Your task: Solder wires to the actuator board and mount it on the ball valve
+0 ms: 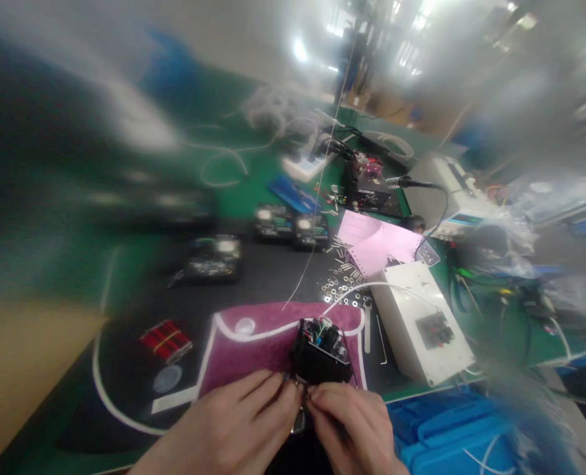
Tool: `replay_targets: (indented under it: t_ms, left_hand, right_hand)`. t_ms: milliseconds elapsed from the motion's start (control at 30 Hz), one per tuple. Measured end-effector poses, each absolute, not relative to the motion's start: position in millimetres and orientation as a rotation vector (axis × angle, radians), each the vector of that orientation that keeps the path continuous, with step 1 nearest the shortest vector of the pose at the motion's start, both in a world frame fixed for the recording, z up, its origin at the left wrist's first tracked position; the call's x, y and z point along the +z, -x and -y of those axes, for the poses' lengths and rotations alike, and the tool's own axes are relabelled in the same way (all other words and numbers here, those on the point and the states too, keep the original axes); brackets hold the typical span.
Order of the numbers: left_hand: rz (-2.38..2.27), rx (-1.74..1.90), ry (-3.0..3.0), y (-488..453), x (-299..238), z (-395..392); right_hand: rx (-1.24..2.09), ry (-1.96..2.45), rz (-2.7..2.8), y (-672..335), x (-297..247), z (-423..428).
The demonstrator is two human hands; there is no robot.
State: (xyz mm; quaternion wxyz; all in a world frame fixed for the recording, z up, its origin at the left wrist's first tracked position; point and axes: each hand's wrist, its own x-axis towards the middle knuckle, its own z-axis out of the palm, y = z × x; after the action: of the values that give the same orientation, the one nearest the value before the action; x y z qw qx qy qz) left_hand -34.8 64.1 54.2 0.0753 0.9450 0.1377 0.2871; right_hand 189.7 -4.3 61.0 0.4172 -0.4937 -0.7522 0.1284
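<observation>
My left hand (243, 412) and my right hand (349, 412) meet at the front of the work area, fingers bent and fingertips pinched close together. A small part between them, with a bit of shiny metal below, is too covered to name. Just beyond the fingertips a black open housing (320, 363) with a circuit board (325, 336) on top sits tilted on a purple cloth (253, 359) with white edging. A white cable (352, 288) arches from the board toward the right.
Right of the cloth lie a wrench (367, 328), a hex key (383, 340) and a white box (421, 323). Loose screws and nuts (342, 284) scatter beyond it, near pink paper (376, 241). Red-black wires (167, 340) lie left; a blue bin (451, 429) stands front right.
</observation>
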Motion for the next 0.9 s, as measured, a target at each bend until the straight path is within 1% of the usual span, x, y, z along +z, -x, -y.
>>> replay_targets:
  t_ms: [300,433,667,800,900]
  left_hand:
    - [-0.369,0.816,-2.861,36.0,55.8,-72.7]
    - [-0.493,0.839,-2.79,37.9,52.8,-67.8]
    - [-0.975,0.92,-2.221,22.0,41.3,-42.6]
    - [-1.174,0.768,-1.877,13.6,36.0,-32.0]
    - [-1.23,0.665,-1.735,12.2,36.8,-28.0]
  right_hand:
    - [0.37,1.225,1.896,-195.4,54.2,6.7]
    - [0.355,1.237,1.873,-192.7,56.4,5.3]
    - [0.359,1.224,1.897,-187.6,56.9,0.9]
    - [0.359,1.223,1.92,-187.8,58.4,-2.1]
    - [0.345,1.246,1.935,-188.2,61.8,-3.3]
